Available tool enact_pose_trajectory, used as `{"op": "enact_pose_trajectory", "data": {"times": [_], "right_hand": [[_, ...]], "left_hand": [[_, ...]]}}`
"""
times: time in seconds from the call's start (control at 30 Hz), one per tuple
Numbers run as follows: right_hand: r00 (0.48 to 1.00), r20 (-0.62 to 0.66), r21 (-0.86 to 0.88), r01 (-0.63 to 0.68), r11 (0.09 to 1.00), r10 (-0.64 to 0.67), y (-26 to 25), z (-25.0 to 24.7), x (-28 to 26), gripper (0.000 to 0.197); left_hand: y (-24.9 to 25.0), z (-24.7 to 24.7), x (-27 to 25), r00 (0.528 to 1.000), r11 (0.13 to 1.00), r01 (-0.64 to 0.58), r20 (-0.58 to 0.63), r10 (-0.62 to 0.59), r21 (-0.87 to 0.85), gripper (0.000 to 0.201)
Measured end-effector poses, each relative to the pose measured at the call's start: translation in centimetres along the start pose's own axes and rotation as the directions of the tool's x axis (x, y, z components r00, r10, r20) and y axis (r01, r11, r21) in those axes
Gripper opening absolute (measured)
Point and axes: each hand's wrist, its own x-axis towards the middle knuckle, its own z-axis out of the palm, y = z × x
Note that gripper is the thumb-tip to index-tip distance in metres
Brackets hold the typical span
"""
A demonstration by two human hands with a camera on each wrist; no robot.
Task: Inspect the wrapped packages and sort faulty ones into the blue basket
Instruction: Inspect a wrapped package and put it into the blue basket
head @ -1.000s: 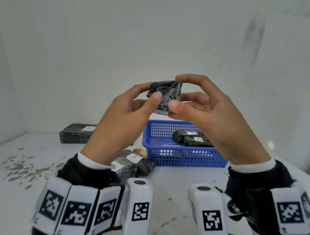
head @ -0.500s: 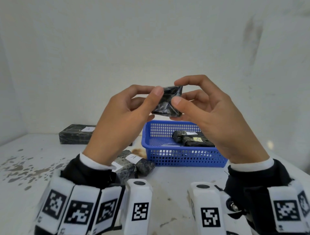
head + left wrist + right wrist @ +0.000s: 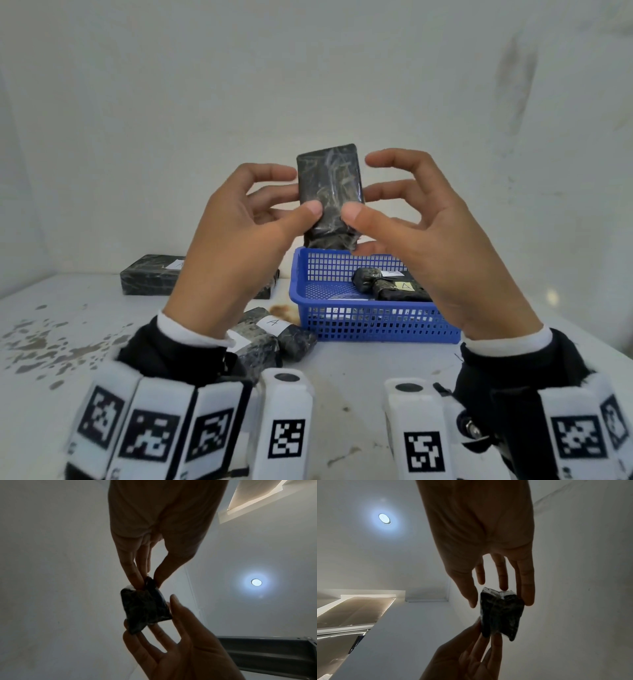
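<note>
Wrapped package held upright over blue basket

Wrapped package (image 3: 329, 192), a flat dark rectangular block in crinkled glossy film, stands upright in the air above the blue basket (image 3: 373, 329), a plastic mesh tub on the speckled white tabletop (image 3: 61, 342). Left hand (image 3: 236, 253) pinches its lower part; right hand (image 3: 435, 246) pinches it too, upper fingers spread

Stained white table (image 3: 85, 342) bears blue basket (image 3: 342, 329), wrapped packages (image 3: 150, 279)

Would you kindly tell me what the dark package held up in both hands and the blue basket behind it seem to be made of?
The dark rectangular package looks wrapped in clear glossy plastic film: streaky wrinkles catch the light; its contents cannot be told. The blue lattice basket looks like moulded plastic, with uniform colour and a regular grid of holes.
</note>
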Motion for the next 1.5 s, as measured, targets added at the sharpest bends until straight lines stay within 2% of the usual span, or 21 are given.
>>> {"op": "enact_pose_trajectory", "data": {"times": [0.1,0.2,0.47,0.53,0.67,0.83,0.9,1.0,1.03,1.23,1.33,1.43,1.5], "right_hand": [[1.000,0.020,-0.028,-0.017,0.999,0.017,0.04,-0.04,-0.03,0.066],[0.998,0.039,-0.051,-0.037,0.998,0.039,0.01,0.24,0.04,0.078],[0.997,0.074,-0.047,-0.019,0.999,0.023,-0.14,0.39,0.07,0.070],[0.997,0.076,-0.019,-0.012,1.000,0.014,-0.33,0.57,0.00,0.060],[0.998,0.047,-0.073,-0.032,0.997,0.035,-0.25,0.46,0.16,0.041],[0.998,0.041,-0.120,-0.034,0.992,0.039,-0.38,0.18,0.05,0.026],[0.999,0.039,-0.127,-0.025,0.992,0.030,-0.37,0.19,0.00,0.036],[0.999,0.043,-0.146,-0.017,0.989,0.024,-0.37,0.17,-0.02,0.066],[0.998,0.052,-0.151,-0.013,0.988,0.021,-0.41,0.14,-0.05,0.068],[0.993,0.094,-0.019,-0.066,0.998,0.067,-0.59,0.05,-0.19,0.056],[0.994,0.097,-0.020,-0.055,0.998,0.057,-0.56,-0.18,-0.09,0.046],[0.994,0.094,-0.024,-0.049,0.999,0.051,-0.48,-0.28,-0.08,0.041],[0.994,0.098,-0.028,-0.046,0.999,0.048,-0.38,-0.21,-0.05,0.039]], "left_hand": [[0.08,-0.18,0.01,1.000,1.000,0.011,0.025,-0.010,-0.016,0.044],[0.20,-0.30,-0.02,0.999,1.000,0.004,0.041,-0.003,-0.028,0.040],[0.31,-0.26,-0.10,0.998,1.000,0.004,0.070,-0.002,-0.023,0.027],[0.27,-0.29,-0.09,0.998,1.000,-0.001,0.065,0.002,-0.025,0.024],[0.22,-0.28,-0.08,0.997,1.000,-0.012,0.080,0.010,0.014,0.021],[0.06,0.04,-0.17,0.997,0.997,-0.050,0.068,0.046,0.053,0.015],[0.04,0.02,-0.16,0.996,0.996,-0.067,0.065,0.063,0.057,0.014],[0.12,-0.25,-0.17,0.993,0.993,-0.096,0.074,0.091,0.065,0.015],[0.17,-0.34,-0.18,0.992,0.993,-0.099,0.084,0.093,0.070,0.016],[0.09,-0.46,-0.17,0.991,0.993,-0.081,0.111,0.071,0.086,0.018],[0.22,-0.47,-0.20,0.994,0.998,-0.032,0.104,0.026,0.050,0.014],[0.34,-0.24,-0.22,0.997,0.998,-0.035,0.074,0.031,0.054,0.026],[0.39,-0.13,-0.29,0.995,0.995,-0.052,0.094,0.044,0.084,0.030]]}}
